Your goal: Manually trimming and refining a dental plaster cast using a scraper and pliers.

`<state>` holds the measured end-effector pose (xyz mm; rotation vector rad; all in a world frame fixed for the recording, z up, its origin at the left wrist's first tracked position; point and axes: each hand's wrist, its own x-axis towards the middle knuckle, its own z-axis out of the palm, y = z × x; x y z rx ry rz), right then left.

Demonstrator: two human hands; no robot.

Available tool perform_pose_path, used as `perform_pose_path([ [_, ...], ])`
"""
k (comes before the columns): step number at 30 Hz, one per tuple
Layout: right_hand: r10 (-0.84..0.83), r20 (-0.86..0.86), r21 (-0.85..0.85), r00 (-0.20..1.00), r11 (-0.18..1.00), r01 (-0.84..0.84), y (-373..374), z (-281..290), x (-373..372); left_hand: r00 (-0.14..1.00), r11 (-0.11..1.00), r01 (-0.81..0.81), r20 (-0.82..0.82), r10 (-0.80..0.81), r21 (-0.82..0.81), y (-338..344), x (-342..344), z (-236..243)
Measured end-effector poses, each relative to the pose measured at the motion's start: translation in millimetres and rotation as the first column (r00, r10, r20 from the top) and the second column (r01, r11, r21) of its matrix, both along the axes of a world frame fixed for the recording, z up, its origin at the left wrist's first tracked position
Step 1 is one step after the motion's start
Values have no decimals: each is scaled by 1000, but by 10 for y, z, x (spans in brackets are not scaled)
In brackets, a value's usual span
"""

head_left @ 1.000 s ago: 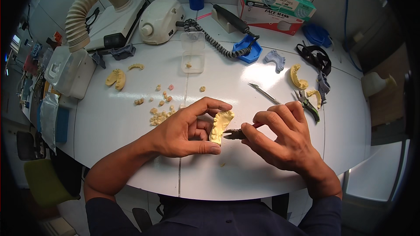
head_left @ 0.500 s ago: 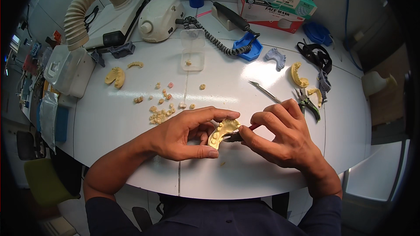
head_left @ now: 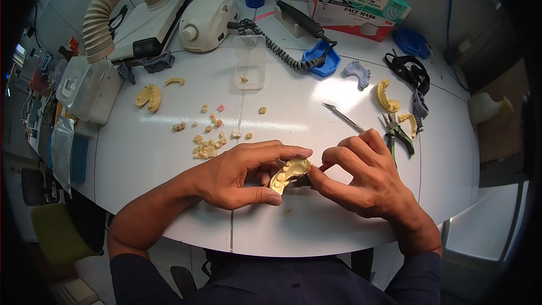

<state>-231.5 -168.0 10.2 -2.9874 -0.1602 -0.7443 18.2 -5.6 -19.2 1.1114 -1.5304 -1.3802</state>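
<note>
1. On the far left I see a ribbed beige suction hose (head_left: 121, 8) curving over a translucent plastic box (head_left: 87, 87); both are well apart from my work.
2. Small yellow stone tooth pieces (head_left: 209, 135) lie scattered loose on the smooth, glossy white table (head_left: 152, 192), just beyond my left hand.
3. My left hand (head_left: 237, 175) is curled closed around the dental cast (head_left: 289, 172), thumb beneath and index finger stretched over its top. The cast is pale yellow, horseshoe-shaped, matte and chalky, held just above the near middle of the table, tilted on edge.
4. My right hand (head_left: 361, 178) is pinched shut on a slim tool with a red handle (head_left: 324, 166); its tip, mostly hidden, meets the cast's right side.
5. Such stone probably chips easily, so I judge the step wants a firm left-hand brace, short light strokes and wrists resting on the table.
6. Further right lie a thin metal scalpel (head_left: 341, 117) and green-handled pliers (head_left: 398, 135), untouched.
</note>
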Motion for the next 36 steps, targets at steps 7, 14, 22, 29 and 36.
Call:
perform_pose_path([
  [7,18,-41,37,999,999,-16,-21,-4,-19,999,999,36,15,-36,0,-14,3,-16],
  [14,29,-77,88,997,996,-23,-29,1,-20,997,998,53,46,-54,20,-14,11,17],
  [22,30,-83,113,996,993,-21,-27,-8,-18,996,998,62,63,-63,21,-14,12,8],
  [29,41,-95,114,995,993,-30,-43,-35,-21,992,996,72,98,-78,61,-18,20,51],
  [36,60,-116,116,991,992,-46,-40,-35,-22,985,993,114,133,-108,-38,-30,29,-8],
])
